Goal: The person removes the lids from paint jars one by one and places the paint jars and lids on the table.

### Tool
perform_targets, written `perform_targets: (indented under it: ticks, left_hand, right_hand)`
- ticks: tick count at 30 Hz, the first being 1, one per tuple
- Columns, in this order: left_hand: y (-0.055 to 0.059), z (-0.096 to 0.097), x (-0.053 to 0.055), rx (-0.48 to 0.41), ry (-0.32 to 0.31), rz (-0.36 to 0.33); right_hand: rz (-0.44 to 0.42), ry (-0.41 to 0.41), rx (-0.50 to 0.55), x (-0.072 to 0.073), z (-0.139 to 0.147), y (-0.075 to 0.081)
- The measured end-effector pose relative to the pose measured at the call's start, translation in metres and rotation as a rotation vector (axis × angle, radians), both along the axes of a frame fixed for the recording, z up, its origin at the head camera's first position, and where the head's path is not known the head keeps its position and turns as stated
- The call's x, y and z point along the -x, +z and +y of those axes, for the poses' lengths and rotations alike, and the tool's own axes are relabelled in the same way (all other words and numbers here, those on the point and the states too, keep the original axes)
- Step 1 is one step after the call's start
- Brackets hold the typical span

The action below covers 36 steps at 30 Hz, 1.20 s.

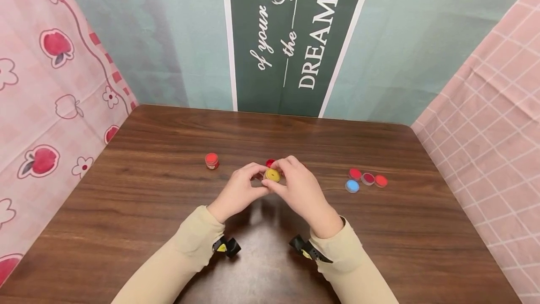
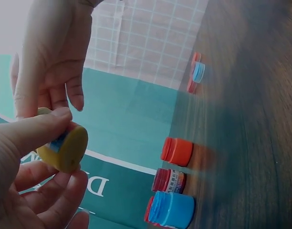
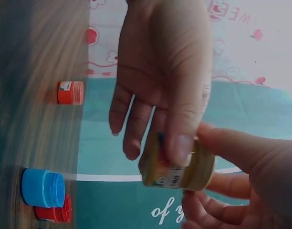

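Both hands hold a small yellow paint jar (image 1: 273, 175) above the middle of the table, its round yellow top facing up. My left hand (image 1: 241, 186) pinches the jar's body, its thumb across the printed label (image 3: 167, 177). From the other side, my right hand (image 1: 301, 190) grips the jar's upper end with thumb and fingers. Just behind the hands stand several uncapped jars: an orange one (image 2: 177, 151), a dark red one (image 2: 169, 180), a blue one (image 2: 174, 210) and a red one (image 3: 53, 212). The hands mostly hide these in the head view.
An orange-red jar (image 1: 212, 161) with a clear rim stands alone on the left of the table. To the right lie several loose lids: a red (image 1: 355, 174), a dark red (image 1: 368, 179), an orange-red (image 1: 381, 181) and a blue lid (image 1: 352, 186). Cloths hang around the wooden table (image 1: 126, 210).
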<state>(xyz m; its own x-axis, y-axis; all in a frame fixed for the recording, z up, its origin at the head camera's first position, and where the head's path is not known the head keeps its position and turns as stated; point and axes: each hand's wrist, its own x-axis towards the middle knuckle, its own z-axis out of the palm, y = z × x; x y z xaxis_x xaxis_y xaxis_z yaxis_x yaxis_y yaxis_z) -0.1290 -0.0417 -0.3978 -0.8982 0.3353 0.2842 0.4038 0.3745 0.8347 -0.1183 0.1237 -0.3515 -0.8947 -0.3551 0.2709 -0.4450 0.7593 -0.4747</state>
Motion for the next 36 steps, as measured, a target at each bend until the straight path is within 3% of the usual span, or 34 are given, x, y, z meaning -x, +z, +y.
perform_targets:
  ticks: [7,11,15,20,24,27,33,36]
  left_hand:
    - [0.000,0.000,0.000,0.002,0.011,0.007]
    - [0.000,-0.002,0.000,-0.013,0.011,0.010]
    - [0.000,-0.002,0.000,-0.019,0.006,0.005]
    - [-0.002,-0.001,0.000,-0.027,-0.011,0.006]
    - [-0.001,0.000,0.000,-0.016,-0.004,0.000]
    - [0.000,0.001,0.000,-0.011,-0.004,-0.007]
    - [-0.001,0.000,0.000,0.007,-0.008,-0.020]
    - [-0.001,-0.001,0.000,0.004,-0.014,-0.023]
  right_hand:
    - [-0.051,0.299,0.080,0.004,0.009,0.002]
    - [-0.157,0.367,0.218,0.005,0.011,0.004]
    - [-0.126,0.213,0.230,0.002,0.007,0.004]
    - [-0.046,-0.091,0.007,-0.002,-0.001,0.001]
    - [0.008,-0.160,-0.081,-0.004,-0.001,0.000]
    - [0.017,-0.097,-0.088,-0.003,0.000,0.001]
    - [-0.008,0.175,-0.037,-0.003,0.005,0.006]
    - [-0.025,0.257,-0.011,-0.002,0.008,0.008]
